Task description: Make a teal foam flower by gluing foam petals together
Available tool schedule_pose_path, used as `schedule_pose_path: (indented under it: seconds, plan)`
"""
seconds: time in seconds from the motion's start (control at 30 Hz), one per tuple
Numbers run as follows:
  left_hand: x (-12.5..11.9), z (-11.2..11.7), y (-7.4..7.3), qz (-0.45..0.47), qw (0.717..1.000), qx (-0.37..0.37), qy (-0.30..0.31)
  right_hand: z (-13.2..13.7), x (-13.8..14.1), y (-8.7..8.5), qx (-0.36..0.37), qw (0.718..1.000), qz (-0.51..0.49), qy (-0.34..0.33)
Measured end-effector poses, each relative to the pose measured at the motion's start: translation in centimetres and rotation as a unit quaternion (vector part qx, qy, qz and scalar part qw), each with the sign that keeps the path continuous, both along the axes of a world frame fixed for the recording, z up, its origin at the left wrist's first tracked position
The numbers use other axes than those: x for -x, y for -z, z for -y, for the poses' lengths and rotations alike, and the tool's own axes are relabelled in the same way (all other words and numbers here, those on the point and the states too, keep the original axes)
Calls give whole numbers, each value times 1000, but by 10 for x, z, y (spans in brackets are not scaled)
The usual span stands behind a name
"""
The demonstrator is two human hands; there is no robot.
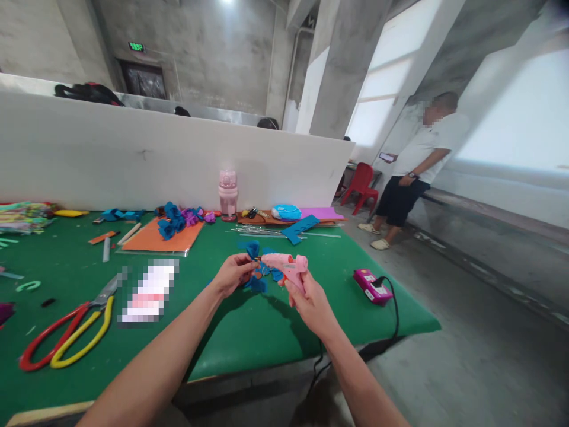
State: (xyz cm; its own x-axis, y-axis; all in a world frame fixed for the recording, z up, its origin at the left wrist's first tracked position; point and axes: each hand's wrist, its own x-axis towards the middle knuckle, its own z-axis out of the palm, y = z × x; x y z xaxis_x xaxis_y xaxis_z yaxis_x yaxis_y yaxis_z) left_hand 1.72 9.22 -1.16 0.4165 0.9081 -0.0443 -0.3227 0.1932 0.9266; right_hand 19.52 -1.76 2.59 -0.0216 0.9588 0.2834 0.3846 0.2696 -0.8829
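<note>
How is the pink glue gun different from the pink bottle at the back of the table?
The glue gun is gripped in the right hand, above the green table; the bottle stands alone on it by the white board. The glue gun points sideways, nozzle toward the blue paper flower in the left hand; the bottle is upright. The bottle looks paler than the glue gun. Both are pink.

Concrete craft workshop: green worktable (249,338), scissors (66,332), felt scraps (171,220).
</note>
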Motion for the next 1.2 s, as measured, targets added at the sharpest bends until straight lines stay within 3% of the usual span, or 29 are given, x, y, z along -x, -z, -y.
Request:
schedule_pose_path:
  seconds: [0.73, 1.2]
  plan:
    - [-1, 1, -1, -17, 1000, -22, 7, -1, 6, 4, -29, 996, 82, 33]
    - [0, -1, 3, 0, 999, -32, 9, -1, 7, 4, -35, 996, 75, 39]
